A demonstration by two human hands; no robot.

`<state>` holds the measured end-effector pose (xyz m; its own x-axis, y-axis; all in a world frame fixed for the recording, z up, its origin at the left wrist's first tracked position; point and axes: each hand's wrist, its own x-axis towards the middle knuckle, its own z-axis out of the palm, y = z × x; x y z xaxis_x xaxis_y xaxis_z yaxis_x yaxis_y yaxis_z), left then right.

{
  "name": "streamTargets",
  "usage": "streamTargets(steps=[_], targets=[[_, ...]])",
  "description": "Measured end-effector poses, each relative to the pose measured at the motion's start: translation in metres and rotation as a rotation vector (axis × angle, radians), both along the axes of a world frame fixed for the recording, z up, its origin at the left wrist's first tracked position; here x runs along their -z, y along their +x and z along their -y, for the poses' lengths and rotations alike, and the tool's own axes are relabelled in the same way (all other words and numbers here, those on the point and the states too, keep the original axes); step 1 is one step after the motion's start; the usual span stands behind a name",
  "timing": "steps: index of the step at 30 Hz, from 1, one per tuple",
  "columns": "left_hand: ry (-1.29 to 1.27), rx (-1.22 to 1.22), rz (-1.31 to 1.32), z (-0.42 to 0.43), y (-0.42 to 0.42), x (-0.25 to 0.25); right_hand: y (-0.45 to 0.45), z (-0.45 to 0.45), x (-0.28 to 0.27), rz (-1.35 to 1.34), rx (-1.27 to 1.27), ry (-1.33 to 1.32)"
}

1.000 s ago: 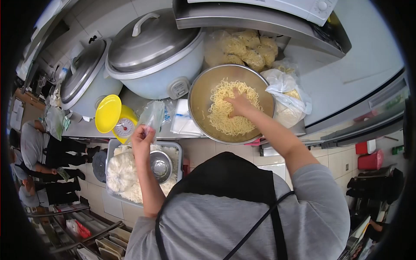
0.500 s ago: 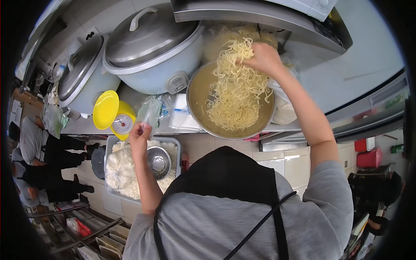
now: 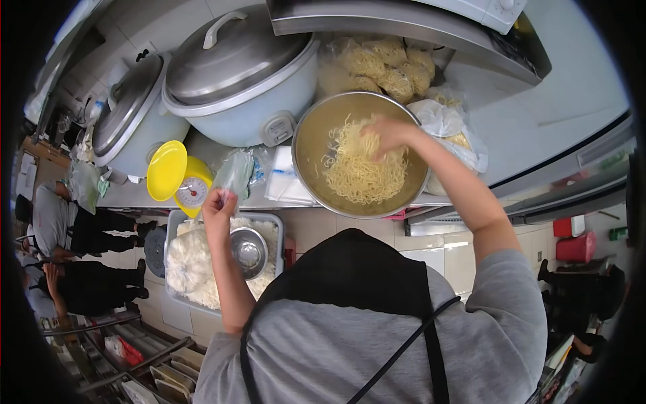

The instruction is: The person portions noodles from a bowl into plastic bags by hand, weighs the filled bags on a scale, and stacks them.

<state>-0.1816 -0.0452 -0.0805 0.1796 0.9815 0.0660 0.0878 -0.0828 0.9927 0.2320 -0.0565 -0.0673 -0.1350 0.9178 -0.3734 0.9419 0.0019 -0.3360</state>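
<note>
My left hand [image 3: 220, 205] pinches the edge of a clear plastic bag [image 3: 235, 174], which hangs over the counter beside the yellow scale [image 3: 194, 191]. Inside a large metal bowl [image 3: 316, 190], my right hand [image 3: 391, 139] is at the upper right of a heap of yellow noodles [image 3: 363, 178]. Motion blurs its fingers, so whether they grip any noodles is unclear. White plastic bags [image 3: 286, 182] lie in a flat stack between the scale and the bowl.
Two big rice cookers [image 3: 235, 87] [image 3: 128, 114] stand at the back left. Bagged noodles [image 3: 397, 71] sit behind the bowl, and a white bag [image 3: 447, 128] to its right. Below the counter, a grey tub [image 3: 278, 232] holds rice and a metal bowl [image 3: 248, 253]. Other people [image 3: 101, 232] stand at left.
My right hand has come down into the bowl from above its far rim, and the raised clump of noodles is down with it. My left hand keeps its place on the plastic bag.
</note>
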Motion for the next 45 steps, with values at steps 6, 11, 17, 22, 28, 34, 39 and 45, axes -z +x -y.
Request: streamTargets(steps=[6,11,17,22,28,34,39,45], targets=[[-0.002,0.013,-0.001,0.000,0.006,0.002,-0.049,0.024,0.047,0.139,0.165,-0.084],[-0.003,0.019,0.029,-0.012,0.005,0.016,-0.026,0.012,0.088,0.159,0.112,0.068],[0.325,-0.042,-0.508,-0.036,0.011,0.020,-0.006,0.029,-0.015,-0.115,0.143,0.467],[0.360,0.105,-0.524,-0.045,0.051,-0.020,-0.004,0.042,-0.084,-0.260,0.167,0.759],[0.576,0.178,-0.564,-0.062,0.120,-0.058,-0.016,0.055,-0.121,-0.166,0.154,0.767],[0.581,0.244,-0.475,-0.087,0.193,-0.062,-0.019,0.067,-0.109,-0.294,0.132,0.728],[0.603,0.275,-0.393,-0.095,0.244,-0.052,-0.026,0.077,-0.081,-0.493,0.115,0.801],[0.283,0.837,-0.126,-0.081,0.291,-0.036,-0.013,0.057,-0.004,-0.692,0.069,0.688]])
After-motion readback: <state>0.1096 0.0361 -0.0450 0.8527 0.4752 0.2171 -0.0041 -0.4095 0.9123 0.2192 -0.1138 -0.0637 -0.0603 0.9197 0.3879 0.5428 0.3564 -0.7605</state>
